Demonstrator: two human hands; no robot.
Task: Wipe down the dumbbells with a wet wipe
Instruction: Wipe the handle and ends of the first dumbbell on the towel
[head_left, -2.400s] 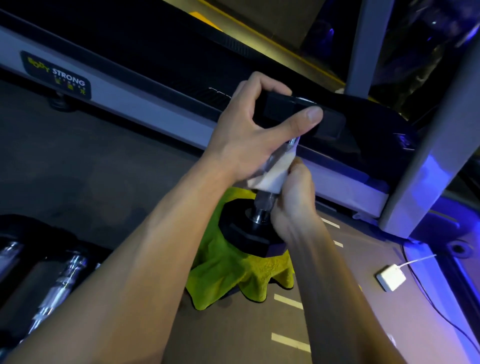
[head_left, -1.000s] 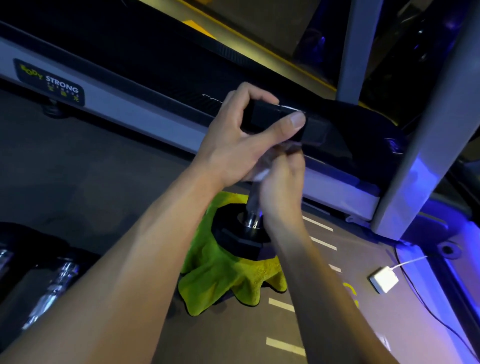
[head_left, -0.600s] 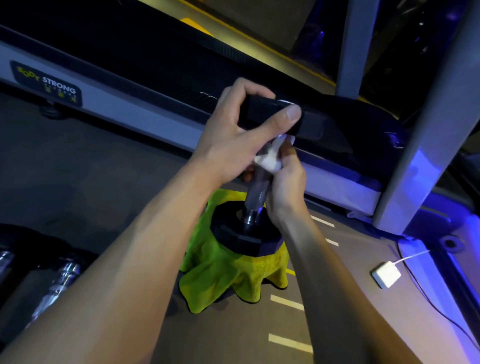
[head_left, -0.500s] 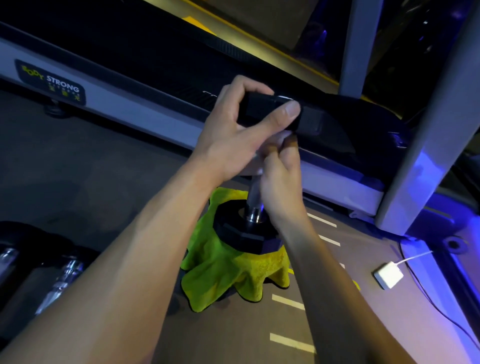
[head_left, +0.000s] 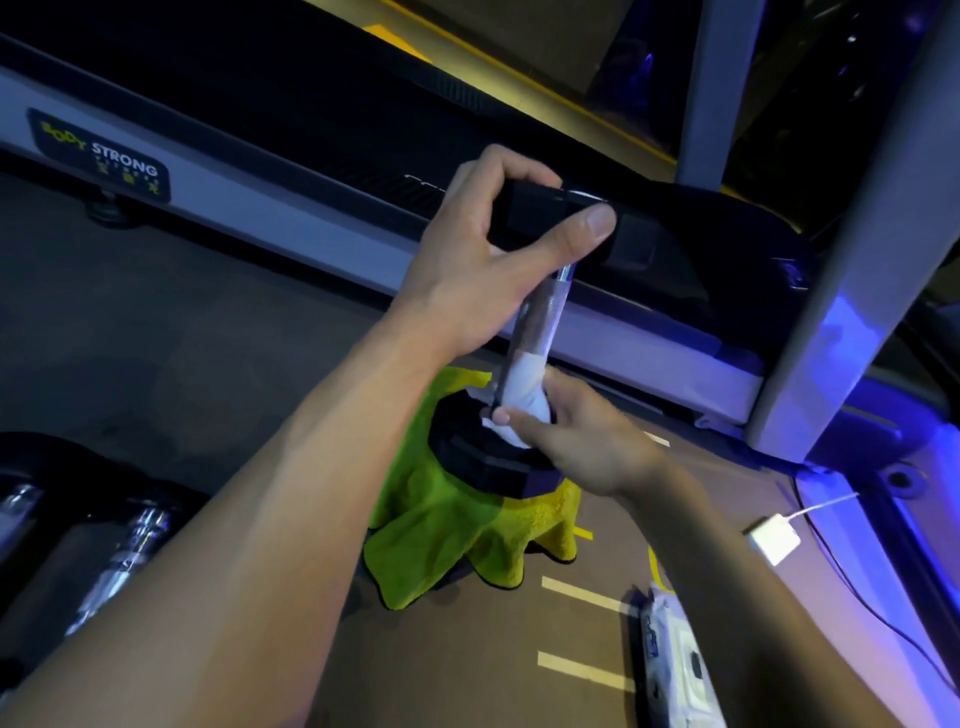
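A black dumbbell (head_left: 488, 457) stands upright on a yellow-green cloth (head_left: 457, 540), its chrome handle (head_left: 540, 317) tilted slightly. My left hand (head_left: 483, 260) grips the dumbbell's upper black head from above, thumb and fingers curled round it. My right hand (head_left: 576, 431) holds a white wet wipe (head_left: 522, 400) wrapped around the bottom of the handle, just above the lower head. The bare chrome shows between the two hands.
A treadmill (head_left: 260, 171) with grey uprights (head_left: 852, 249) runs behind the dumbbell. More dumbbells with chrome handles (head_left: 119, 561) lie at the lower left. A pack of wipes (head_left: 680, 670) and a white charger (head_left: 771, 538) with its cable lie on the floor at right.
My right hand has slid the wipe down the handle from just under the upper head to the lower end. The left hand keeps its grip on the top.
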